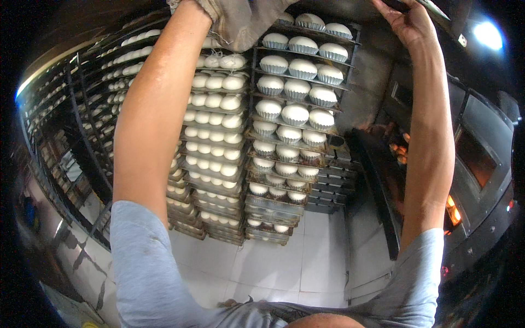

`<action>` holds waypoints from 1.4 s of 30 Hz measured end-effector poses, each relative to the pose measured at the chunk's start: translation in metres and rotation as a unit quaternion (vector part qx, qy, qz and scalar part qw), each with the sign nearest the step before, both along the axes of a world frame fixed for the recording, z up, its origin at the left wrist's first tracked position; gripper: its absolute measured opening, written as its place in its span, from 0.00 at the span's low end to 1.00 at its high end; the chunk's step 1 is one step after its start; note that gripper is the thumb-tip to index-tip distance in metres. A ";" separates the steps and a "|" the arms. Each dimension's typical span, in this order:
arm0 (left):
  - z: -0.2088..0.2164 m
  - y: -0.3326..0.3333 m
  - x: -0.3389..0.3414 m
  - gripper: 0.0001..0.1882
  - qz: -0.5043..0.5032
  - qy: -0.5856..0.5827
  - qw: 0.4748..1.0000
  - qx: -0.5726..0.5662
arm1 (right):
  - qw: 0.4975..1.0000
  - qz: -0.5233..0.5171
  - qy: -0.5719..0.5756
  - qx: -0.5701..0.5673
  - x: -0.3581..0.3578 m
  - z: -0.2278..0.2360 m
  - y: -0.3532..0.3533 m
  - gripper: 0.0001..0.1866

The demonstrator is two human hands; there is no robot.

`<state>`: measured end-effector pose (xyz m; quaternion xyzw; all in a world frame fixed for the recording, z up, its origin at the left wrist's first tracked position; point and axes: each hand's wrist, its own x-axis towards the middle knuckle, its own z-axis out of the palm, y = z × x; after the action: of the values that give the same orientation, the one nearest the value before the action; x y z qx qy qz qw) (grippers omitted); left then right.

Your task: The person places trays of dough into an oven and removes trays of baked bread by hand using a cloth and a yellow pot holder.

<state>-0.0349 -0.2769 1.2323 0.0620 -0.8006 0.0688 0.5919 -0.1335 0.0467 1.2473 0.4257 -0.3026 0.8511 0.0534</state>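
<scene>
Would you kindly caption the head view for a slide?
Arms outstretched, cloth at left wrist, before racked trays of pale rounds.

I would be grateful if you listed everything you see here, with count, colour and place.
Dough in fluted cups: many, white, silvery cups, centre
Plain dough pieces: many, cream, left of the cups
Trays: many, dark, under the dough
Rack frame: at least one, dark, left
Oven-like unit: one, dark, right
Lamp: one, white, upper right
Floor tiles: several, pale, lower centre
Cloth covering: one, grey-brown, top
Sleeves: two, grey, lower left and right
Left hand: one, inside the cloth
Right hand: one, bare, upper right, partly cut off
</scene>
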 end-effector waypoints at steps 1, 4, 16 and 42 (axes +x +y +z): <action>-0.001 -0.001 0.003 0.12 -0.003 0.002 1.000 -0.001 | 1.000 -0.008 -0.002 -0.003 0.008 -0.001 0.000 0.17; -0.001 -0.003 0.010 0.11 -0.013 0.002 1.000 -0.003 | 0.998 -0.042 0.043 -0.008 0.016 -0.005 0.003 0.16; -0.012 -0.011 0.030 0.11 -0.051 0.000 0.999 -0.009 | 0.990 -0.128 0.053 0.025 0.068 -0.016 0.001 0.16; -0.029 -0.021 0.102 0.09 -0.125 0.033 0.992 -0.016 | 0.976 -0.173 0.128 -0.032 0.206 -0.070 0.028 0.16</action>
<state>0.0671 -0.2982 1.2033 -0.0458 -0.7812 0.0052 0.6225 0.0722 0.0750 1.1774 0.4705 -0.3346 0.7765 0.2523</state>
